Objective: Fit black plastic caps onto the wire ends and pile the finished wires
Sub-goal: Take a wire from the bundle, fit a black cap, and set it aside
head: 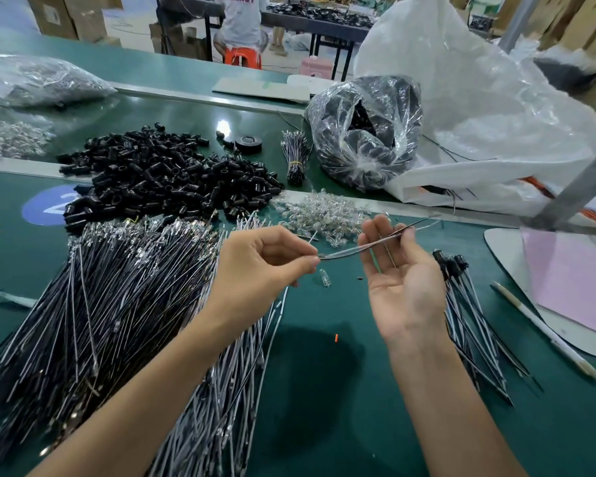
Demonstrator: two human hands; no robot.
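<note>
My left hand (260, 261) pinches one end of a thin wire (355, 248) that runs right across my right hand (403, 273). My right hand is palm up and holds the wire's other end between thumb and fingertips. A big heap of bare wires (111, 304) lies at the left under my left arm. Behind it sits a mound of black plastic caps (162, 173). A small pile of capped wires (468, 304) lies to the right of my right hand.
Clear small bulbs (317, 215) lie in a heap beyond my hands, and one loose bulb (324, 277) lies below the wire. A clear bag of black parts (365, 132), a white sack (479, 98), a tied wire bundle (295, 156), a tape roll (249, 142) and a pen (544, 332) stand around.
</note>
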